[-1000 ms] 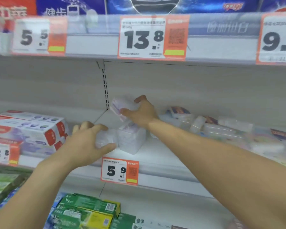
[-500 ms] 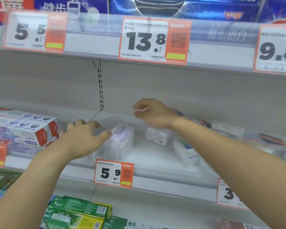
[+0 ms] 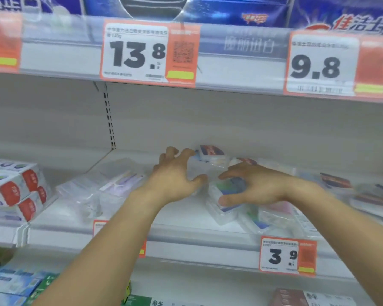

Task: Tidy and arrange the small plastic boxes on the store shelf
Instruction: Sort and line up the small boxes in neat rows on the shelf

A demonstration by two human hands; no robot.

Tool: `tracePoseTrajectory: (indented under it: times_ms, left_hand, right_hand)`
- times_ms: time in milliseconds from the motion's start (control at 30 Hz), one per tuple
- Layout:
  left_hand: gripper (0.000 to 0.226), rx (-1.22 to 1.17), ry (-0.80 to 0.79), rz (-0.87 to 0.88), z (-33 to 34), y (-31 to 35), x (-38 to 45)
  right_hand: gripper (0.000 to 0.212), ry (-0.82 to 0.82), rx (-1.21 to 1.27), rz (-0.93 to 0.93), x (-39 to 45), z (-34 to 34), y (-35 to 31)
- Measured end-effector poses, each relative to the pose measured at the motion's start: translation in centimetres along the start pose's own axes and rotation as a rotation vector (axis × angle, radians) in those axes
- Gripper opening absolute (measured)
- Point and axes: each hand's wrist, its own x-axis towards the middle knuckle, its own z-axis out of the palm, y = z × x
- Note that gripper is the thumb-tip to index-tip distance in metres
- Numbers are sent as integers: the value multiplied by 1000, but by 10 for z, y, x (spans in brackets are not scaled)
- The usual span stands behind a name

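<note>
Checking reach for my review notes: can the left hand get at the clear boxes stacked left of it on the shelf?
Probably yes. The left hand is open, and the clear boxes sit just left of it near the shelf front with nothing between.

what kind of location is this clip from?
Almost certainly a retail store aisle, probably the toothpaste section: orange price tag 13.8 on the shelf edge, boxed toothpaste stacked at left, small plastic boxes under both hands.

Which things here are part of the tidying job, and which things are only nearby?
Part of the job: left hand; right hand; tilted clear box under the right hand; clear boxes on the left; jumbled boxes on the right.

Only nearby: toothpaste cartons; price tags; green cartons on the shelf below.
</note>
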Motion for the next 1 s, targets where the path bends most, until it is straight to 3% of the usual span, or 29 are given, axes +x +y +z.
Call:
tracePoseTrajectory:
  times_ms: [133,233,333,400,467,533,600,667,733,767,867,933,1000]
  left_hand:
    - [76,46,-43,-135,27,7,23]
    - [52,-36,52,-170,22,6,27]
    - [23,-551,127,-168,-8,8,27]
    - [27,-969,68,-198,-27,14,23]
    - [37,-1220,-89,-197,-37,23,13]
    - [45,-1274,-185,-186,-39,29,4]
    - [45,-1195,-152,-198,-38,30,0]
    - [33,-848,37,-171,-43,19,1]
    - [20,-400,246,-84,-54,-3,0]
    - [21,-249,275,-75,-62,-17,-3]
    - [57,137,64,-212,-74,-60,-14]
    - [79,242,-143,-376,-76,-78,-24]
    - [88,152,-235,-460,-75,-86,-30]
  right_hand:
    - [77,103,28,-21,-11,6,24]
    - [78,146,24,-41,-20,8,35]
    - [71,341,207,-100,-18,5,32]
    - [68,442,486,-128,-14,5,20]
    - [74,377,791,-191,-11,10,2]
    - [75,308,1002,-233,-9,19,-17]
    - [65,335,1222,-214,-4,28,-30]
    - [59,415,1330,-156,1,32,-37]
    - [59,578,1154,-101,8,36,-41]
    - [59,659,1000,-61,12,38,-43]
    - [62,732,660,9,32,42,-59]
    - [67,621,550,20,57,46,-76]
    - [72,444,476,8,82,54,-91]
